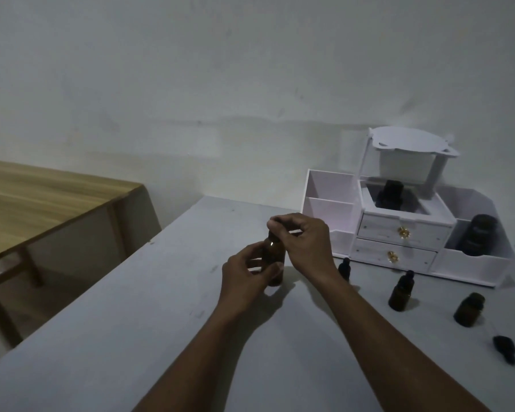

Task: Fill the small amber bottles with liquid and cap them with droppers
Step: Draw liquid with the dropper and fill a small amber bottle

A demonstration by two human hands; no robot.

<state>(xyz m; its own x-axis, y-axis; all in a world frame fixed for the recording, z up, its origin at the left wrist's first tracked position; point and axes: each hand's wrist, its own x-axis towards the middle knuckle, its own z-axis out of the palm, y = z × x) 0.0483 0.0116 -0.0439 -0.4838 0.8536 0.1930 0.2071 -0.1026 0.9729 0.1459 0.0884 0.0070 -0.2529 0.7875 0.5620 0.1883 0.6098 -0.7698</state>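
**A:** Two hands on one bottle? Status.

**B:** Yes. Nearest first: loose dropper cap (505, 348) lying on the bench (131, 337) at my right, uncapped small amber bottle (469, 309) just beyond it. Left hand (247, 276) wraps the larger amber bottle (274, 260) around its body, base on the bench. Right hand (304, 237) pinches its top from above; can't tell if the cap is turning on or off. Past my right wrist: two capped small bottles (401, 291), one (344, 267) partly hidden.

**A:** Handling?

**B:** Looks like glass: rigid, smooth, likely slippery if wet, breakable. I'd say grip the body, never lift by the cap. Small ones are light and tippy.

**A:** Room?

**B:** Plenty of bare bench left and toward me. Left edge drops off toward a wooden table (42, 200). Right side crowded by small bottles. White organizer (399, 242) at the back against the wall, dark containers in it.
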